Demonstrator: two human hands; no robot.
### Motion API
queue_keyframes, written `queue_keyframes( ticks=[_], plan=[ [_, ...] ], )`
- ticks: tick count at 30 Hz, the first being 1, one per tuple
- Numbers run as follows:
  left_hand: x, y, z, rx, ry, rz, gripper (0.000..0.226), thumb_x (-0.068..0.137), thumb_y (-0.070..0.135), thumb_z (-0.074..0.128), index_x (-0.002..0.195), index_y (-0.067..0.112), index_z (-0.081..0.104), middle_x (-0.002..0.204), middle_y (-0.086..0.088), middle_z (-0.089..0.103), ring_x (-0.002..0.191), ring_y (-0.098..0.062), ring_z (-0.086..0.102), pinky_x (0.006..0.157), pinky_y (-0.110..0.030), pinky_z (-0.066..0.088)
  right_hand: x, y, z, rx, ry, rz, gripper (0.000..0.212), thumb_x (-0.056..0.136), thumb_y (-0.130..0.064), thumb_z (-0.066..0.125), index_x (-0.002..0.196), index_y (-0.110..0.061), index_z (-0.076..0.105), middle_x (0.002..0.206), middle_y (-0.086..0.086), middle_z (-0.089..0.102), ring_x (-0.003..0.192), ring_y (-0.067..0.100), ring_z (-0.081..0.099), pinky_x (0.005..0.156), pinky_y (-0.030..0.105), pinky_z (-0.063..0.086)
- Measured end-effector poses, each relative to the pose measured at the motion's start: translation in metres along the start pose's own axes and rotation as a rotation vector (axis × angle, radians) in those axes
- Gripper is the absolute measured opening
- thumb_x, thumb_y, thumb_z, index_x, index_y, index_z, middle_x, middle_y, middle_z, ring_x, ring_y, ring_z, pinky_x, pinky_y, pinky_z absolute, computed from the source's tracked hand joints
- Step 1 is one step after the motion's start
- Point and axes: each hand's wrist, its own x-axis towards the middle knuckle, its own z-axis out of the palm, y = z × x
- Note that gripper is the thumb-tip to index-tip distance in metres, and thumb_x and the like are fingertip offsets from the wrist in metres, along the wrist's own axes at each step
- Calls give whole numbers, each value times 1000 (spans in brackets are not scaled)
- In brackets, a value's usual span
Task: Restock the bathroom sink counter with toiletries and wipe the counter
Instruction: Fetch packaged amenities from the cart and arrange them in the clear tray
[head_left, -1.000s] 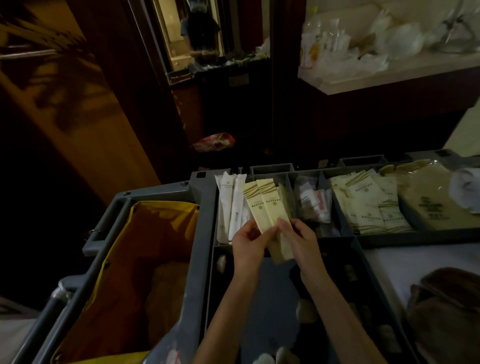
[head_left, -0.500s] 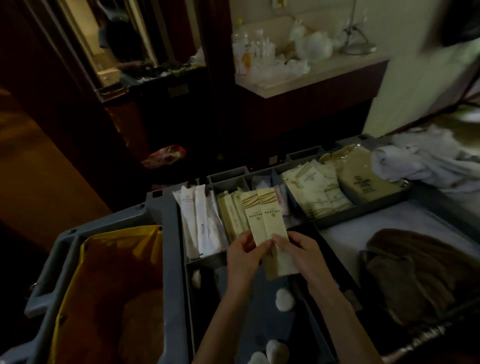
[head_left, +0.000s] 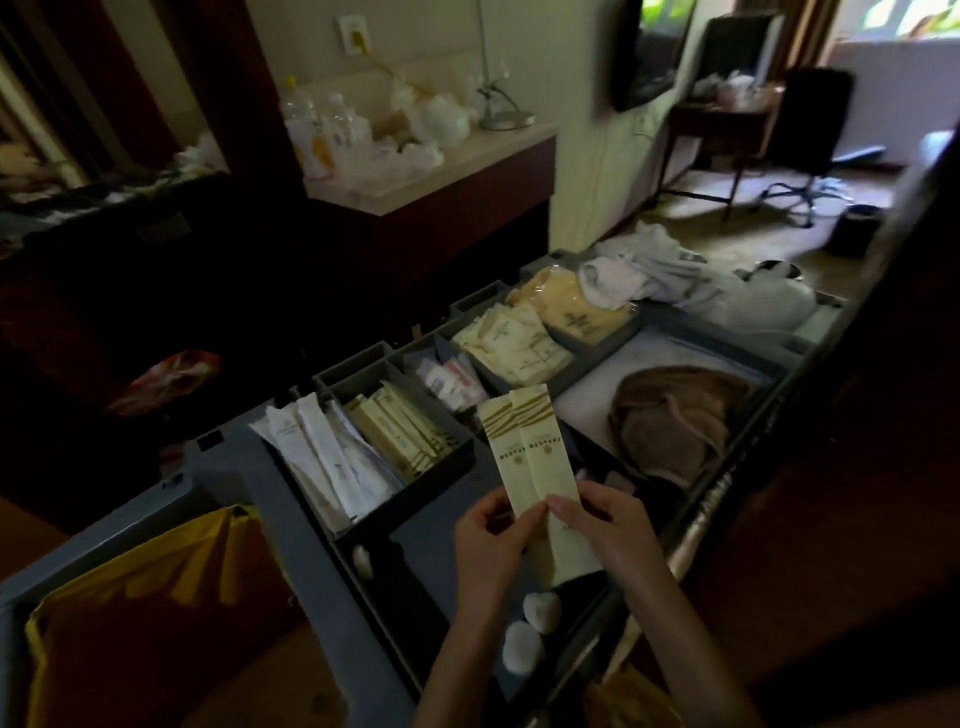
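Two long cream toiletry packets (head_left: 535, 457) with gold stripes stand upright over the grey housekeeping cart (head_left: 228, 467). My left hand (head_left: 491, 540) pinches the left packet near its lower part. My right hand (head_left: 605, 525) pinches the right packet beside it. Behind them, the cart's tray compartments hold white sachets (head_left: 322, 457), more cream packets (head_left: 400, 431), small pink-white packs (head_left: 452, 382) and flat cream pouches (head_left: 511, 343). No sink counter is in view.
A yellow bag (head_left: 156, 613) hangs in the cart's left bin. A brown towel (head_left: 675, 415) and white linen (head_left: 649, 275) lie on the cart's right side. A cluttered pale countertop (head_left: 483, 156) stands behind, and a desk with a black chair (head_left: 810, 119) at far right.
The view has swung to the right, bringing the room, desk and chair into sight. Both hands still hold the two packets, now to the right of the packet compartment.
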Motion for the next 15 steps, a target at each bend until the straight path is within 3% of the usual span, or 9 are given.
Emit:
queue_keyframes(
  ticks=[4,9,12,15],
  plan=[
    [-32,-12,16,-10,-126,-57,14,86,6,68,92,19,69,90,5,73,80,-6,70,67,-21,56,-42,17,-20,45,136,49,9,84,-16,71,91,-21,73,88,-1,75,82,14,72,71,30,58],
    [-72,-31,38,-5,-333,-164,17,85,10,69,102,9,71,95,-7,74,89,-26,71,80,-45,58,-104,39,-46,158,292,95,15,88,-18,67,102,-16,70,97,-1,73,86,14,71,65,22,55],
    [-89,-39,49,34,-425,-174,13,83,11,71,96,9,72,88,-8,75,85,-25,72,74,-37,59,-128,53,-61,85,409,89,14,89,-13,64,102,-11,69,100,3,71,83,10,69,59,15,51],
    [-103,-37,63,53,-535,-201,14,87,8,66,99,7,72,92,-6,75,87,-23,72,75,-34,59,-147,56,-82,67,429,99,12,91,-15,62,100,-16,69,97,0,73,78,10,71,58,17,53]
  ],
)
